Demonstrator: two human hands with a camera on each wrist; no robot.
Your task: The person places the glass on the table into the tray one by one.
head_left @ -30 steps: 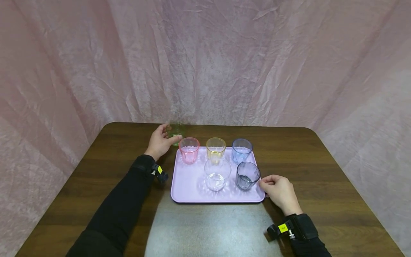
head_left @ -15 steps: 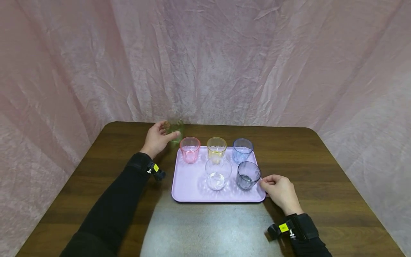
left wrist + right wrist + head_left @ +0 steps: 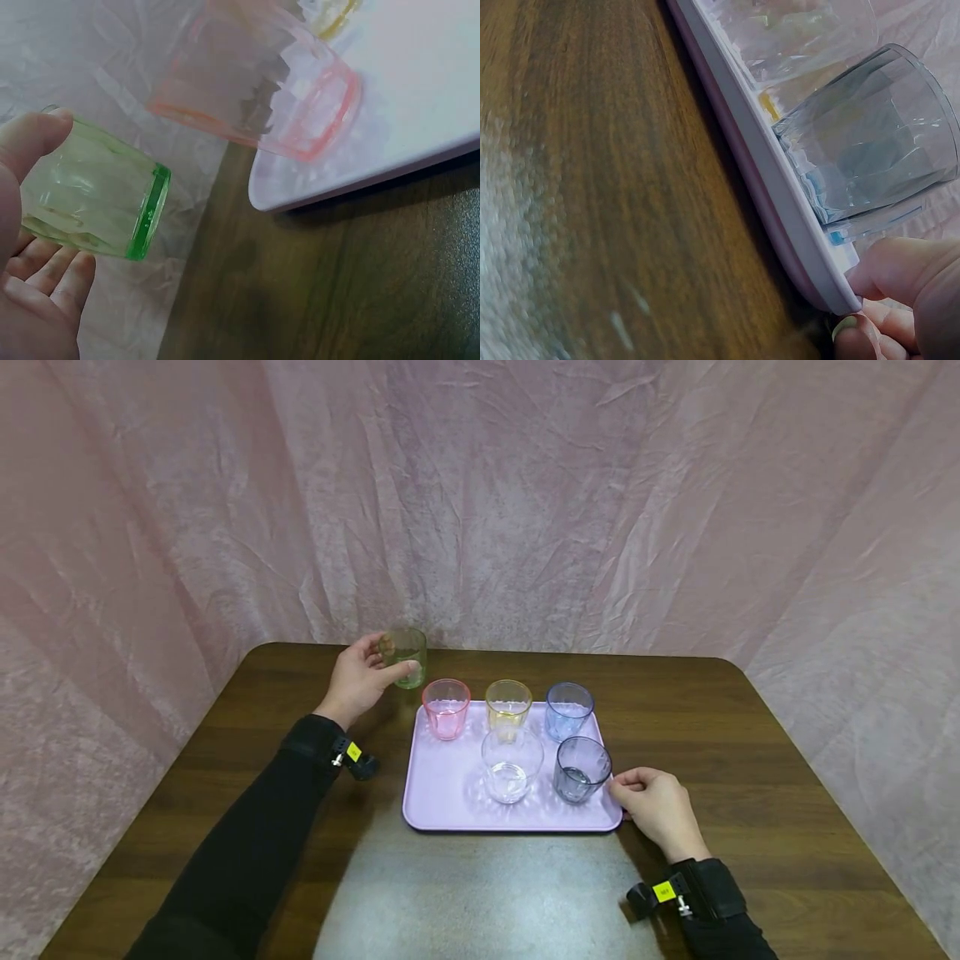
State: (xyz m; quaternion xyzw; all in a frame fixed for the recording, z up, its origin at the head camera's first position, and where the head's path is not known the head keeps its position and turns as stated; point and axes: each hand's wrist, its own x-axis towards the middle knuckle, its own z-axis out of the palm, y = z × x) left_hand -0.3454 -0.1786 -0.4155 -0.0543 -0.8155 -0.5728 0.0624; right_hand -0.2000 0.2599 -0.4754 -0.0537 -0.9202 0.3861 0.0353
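Note:
My left hand [image 3: 356, 681] holds a green glass [image 3: 408, 657] beyond the tray's back left corner, thumb on one side and fingers on the other. In the left wrist view the green glass [image 3: 90, 187] is raised off the table. My right hand [image 3: 660, 810] pinches the right edge of the lilac tray [image 3: 442, 810]. On the tray's back row stand a pink glass [image 3: 446, 714], a yellow glass [image 3: 508, 710] and a blue glass [image 3: 567, 714]. A clear glass [image 3: 512, 764] is in front of the yellow one. The grey glass [image 3: 581, 768] stands beside my right fingertips.
The tray sits on a dark wooden table [image 3: 750, 777], whose front part reflects bright light. A pink curtain [image 3: 480, 510] hangs behind the table's far edge. The pink glass is the one closest to my left hand.
My left hand has moved the green glass slightly left and back, away from the pink glass and the tray. My right hand keeps its pinch on the tray edge.

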